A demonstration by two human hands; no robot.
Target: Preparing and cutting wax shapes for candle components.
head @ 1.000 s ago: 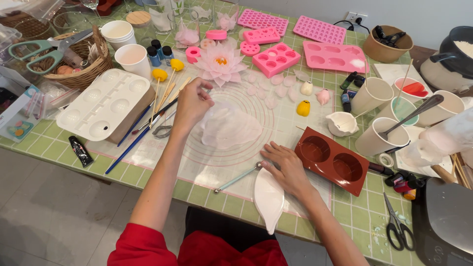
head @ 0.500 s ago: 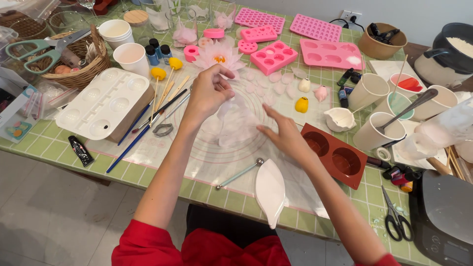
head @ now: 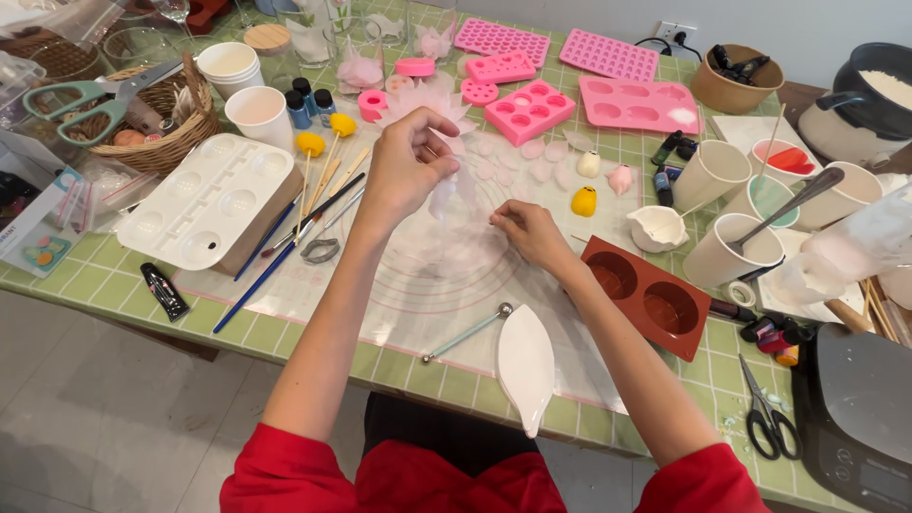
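My left hand point(head: 410, 163) is raised over the translucent work mat point(head: 418, 285), its fingers pinched on a pale pink petal flower point(head: 432, 104) that shows behind the hand. My right hand point(head: 527, 233) hovers low over the mat to the right, fingers curled and pinched on a thin pale petal piece point(head: 494, 220). Several loose pale petals point(head: 532, 152) lie on the mat just beyond both hands. A white leaf-shaped dish point(head: 525, 366) and a ball-tipped tool point(head: 465, 332) rest near the front edge.
Green tiled table point(head: 114, 275). On the left lie a white palette tray point(head: 204, 199), brushes point(head: 285, 228), a basket with scissors point(head: 142, 114) and white cups point(head: 261, 112). Pink moulds point(head: 532, 109) at the back. A brown two-cavity mould point(head: 646, 294), cups point(head: 722, 252) and black scissors point(head: 769, 418) on the right.
My left hand has lifted with the pink flower. My right hand left the leaf dish and moved forward and up to the mat's middle, now pinching a petal.
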